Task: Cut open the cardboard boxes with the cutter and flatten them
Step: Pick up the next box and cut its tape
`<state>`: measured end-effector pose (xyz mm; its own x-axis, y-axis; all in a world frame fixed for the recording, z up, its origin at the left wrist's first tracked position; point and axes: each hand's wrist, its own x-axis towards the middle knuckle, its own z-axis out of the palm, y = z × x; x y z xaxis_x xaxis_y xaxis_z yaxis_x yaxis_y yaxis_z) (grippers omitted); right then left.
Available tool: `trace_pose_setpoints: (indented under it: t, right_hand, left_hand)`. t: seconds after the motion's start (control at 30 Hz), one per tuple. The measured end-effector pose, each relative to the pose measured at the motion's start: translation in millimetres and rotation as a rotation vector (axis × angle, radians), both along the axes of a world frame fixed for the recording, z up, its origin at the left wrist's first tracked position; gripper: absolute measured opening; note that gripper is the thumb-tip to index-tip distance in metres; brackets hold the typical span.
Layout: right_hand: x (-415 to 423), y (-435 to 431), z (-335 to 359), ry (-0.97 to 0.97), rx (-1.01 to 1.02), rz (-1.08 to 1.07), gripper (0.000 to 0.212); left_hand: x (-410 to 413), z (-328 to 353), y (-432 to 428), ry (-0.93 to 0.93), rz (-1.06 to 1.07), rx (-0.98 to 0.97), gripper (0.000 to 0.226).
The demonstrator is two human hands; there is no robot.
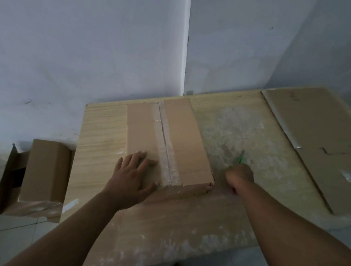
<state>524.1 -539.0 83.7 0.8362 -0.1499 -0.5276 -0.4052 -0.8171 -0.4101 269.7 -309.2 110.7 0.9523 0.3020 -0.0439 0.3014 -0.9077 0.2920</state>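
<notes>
Cardboard is lying far left of both hands: opened boxes [39, 176] on the floor, just beside the table [99, 131] edge, well apart from the work. Can't tell whether one is sitting in or on the other.

Moving right, left hand [133, 177] is lying flat on the near-left part of the sealed box [181, 133], fingers straight and spread. It's gripping nothing, just pressing down to steady the box on the table. Tape seam [165, 144] is running away from the person just right of those fingertips, along the middle of the lid. A dark line is showing down the seam, but whether it's cut through is unclear.

Right of the box's near corner, right hand [240, 175] is curling round the cutter [240, 159]. Its green end is poking out past the knuckles, pointing away, near the box's side but apart from it. Blade isn't visible.

Far right of the cutter hand, flattened cardboard [320, 144] is lying on the table, so at least one box looks done.

Step in hand, prob.: opening this box. Next move is calling for the tip to be brought onto the seam and drawn along it, w/ the left fingers kept clear of the blade path, then the flaps to be opened and the box pressed flat.
</notes>
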Motion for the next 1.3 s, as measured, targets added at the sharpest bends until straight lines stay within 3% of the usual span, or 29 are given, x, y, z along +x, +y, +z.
trace_pose_setpoints:
  t: [0.13, 0.37, 0.47, 0.63, 0.8, 0.9, 1.0, 1.17, 1.3]
  right_hand:
    - [-5.7, 28.1, 27.7, -0.124, 0.109, 0.039, 0.036]
    - [-36.2, 121.5, 97.1, -0.496, 0.31, 0.444, 0.024]
    - [-51.2, 156.1, 92.3, -0.5, 0.353, 0.583, 0.028]
    - [-61.4, 173.4, 63.0, -0.445, 0.207, 0.628, 0.027]
    - [-67.7, 171.6, 55.3, -0.53, 0.189, 0.609, 0.026]
    - [-64.8, 172.8, 55.9, -0.5, 0.184, 0.607, 0.024]
    - [-55.5, 178.4, 61.5, -0.421, 0.226, 0.639, 0.02]
    - [-36.4, 205.7, 67.6, -0.416, 0.243, 0.735, 0.049]
    - [-28.9, 231.9, 68.2, -0.362, 0.146, 0.8, 0.06]
  left_hand:
    - [-0.2, 1.4, 4.4, -0.035, 0.014, -0.03, 0.06]
    - [12.6, 3.2, 25.6, -0.198, -0.036, -0.078, 0.05]
    - [26.4, 8.5, 38.9, -0.18, -0.074, -0.034, 0.045]
    - [67.2, 22.6, 59.2, -0.241, -0.059, 0.058, 0.03]
    - [125.1, 28.5, 99.7, -0.119, 0.044, -0.043, 0.032]
    - [167.9, 23.8, 134.7, -0.047, 0.084, -0.062, 0.051]
    - [197.5, 14.6, 159.9, -0.029, 0.138, -0.13, 0.036]
    - [200.0, 3.8, 162.6, -0.213, 0.274, -0.198, 0.029]
    - [201.1, -1.5, 165.5, -0.242, 0.274, -0.218, 0.028]
